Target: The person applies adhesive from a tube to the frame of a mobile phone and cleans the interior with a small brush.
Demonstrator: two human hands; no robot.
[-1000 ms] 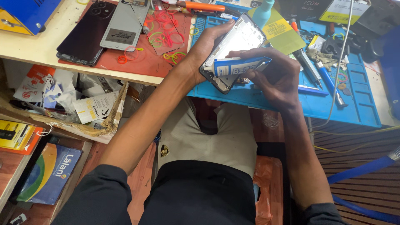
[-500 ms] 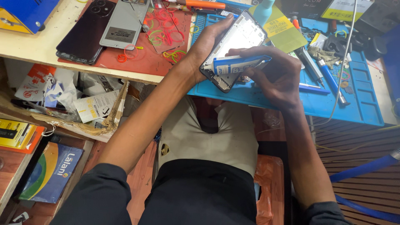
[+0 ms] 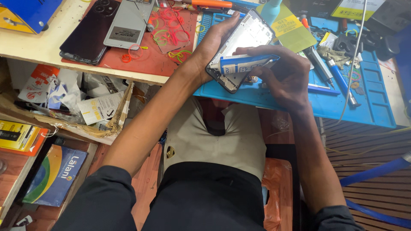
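Cluttered repair bench, blue work mat point(image 3: 299, 100). My left hand point(image 3: 212, 45) grips phone frame point(image 3: 244, 40) above mat; right hand point(image 3: 287, 72) pinches glue tube point(image 3: 246, 63) against it — gluing step, I judge. Next move needs steady, thin bead along frame edge.

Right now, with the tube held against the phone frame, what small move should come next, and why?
Probably a gentle squeeze while sliding the tube along the frame's lower edge. The right hand pinches the tube with its tip at that edge, and the left hand holds the frame tilted above the blue mat. Whether any glue is out yet cannot be seen.
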